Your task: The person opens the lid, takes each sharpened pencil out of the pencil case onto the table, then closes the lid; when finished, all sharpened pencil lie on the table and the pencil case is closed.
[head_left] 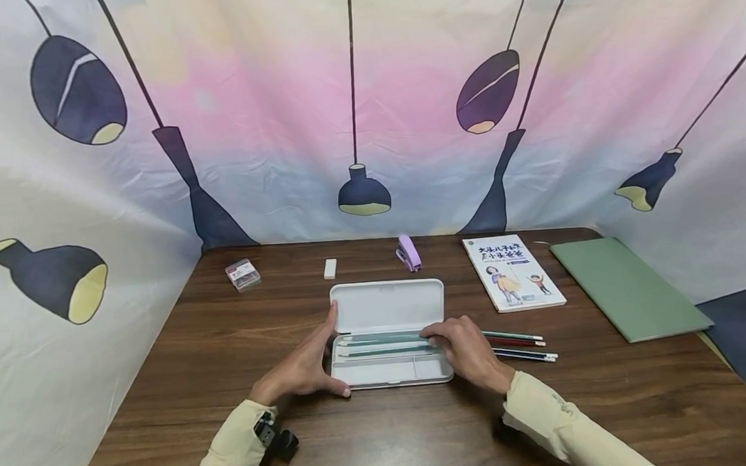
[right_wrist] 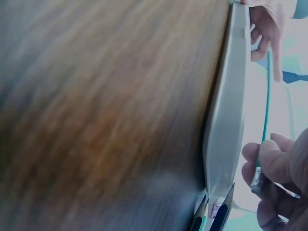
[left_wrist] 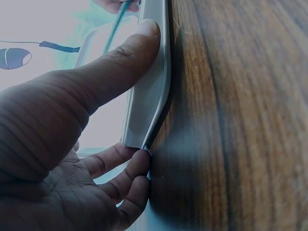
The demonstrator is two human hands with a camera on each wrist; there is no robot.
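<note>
A white pencil case [head_left: 369, 373] lies open on the table, its lid [head_left: 390, 307] tilted back on the far side. Several green pencils are in its long compartment. My left hand [head_left: 299, 364] holds the case's left end, thumb on the front wall and fingers by the corner in the left wrist view. My right hand [head_left: 471, 354] is over the case's right end and pinches a green pencil [right_wrist: 267, 106] near its metal-banded end. Right of the case, partly hidden behind that hand, lie red pencils [head_left: 514, 340], a green one and dark blue pencils [head_left: 524, 355].
Along the back are a small clear box [head_left: 243, 275], a white eraser [head_left: 330, 268] and a purple stapler [head_left: 408, 253]. A white book [head_left: 513, 273] and a green folder [head_left: 629, 288] lie at the right. A printed cloth hangs behind the table.
</note>
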